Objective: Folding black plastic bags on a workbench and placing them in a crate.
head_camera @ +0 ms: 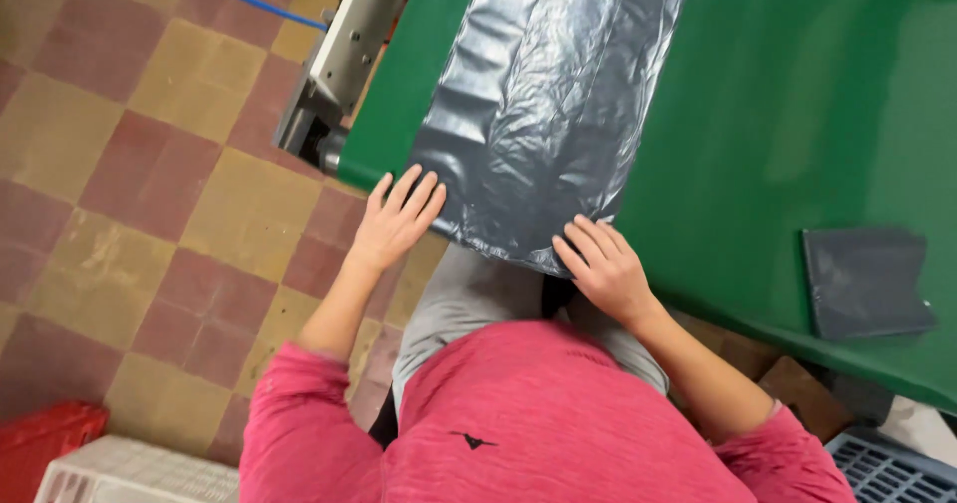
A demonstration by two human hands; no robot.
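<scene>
One grey plastic bag (553, 94) is lying lengthwise across the green table (797, 114), its end overhanging the near edge; left hand (394, 222) and right hand (603, 269) are pressing it open-fingered.

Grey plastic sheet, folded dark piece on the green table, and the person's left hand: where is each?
Grey plastic sheet (543, 94): head view, on its crinkled middle.
Folded dark piece (865, 282): head view, on its flat centre.
Left hand (396, 222): head view, on the back of the hand.

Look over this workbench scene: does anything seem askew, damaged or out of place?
The grey plastic sheet is creased and rumpled, and its near edge overhangs the green table rim between the left hand and right hand, which lie flat on it. Nothing looks torn or spilled.
</scene>
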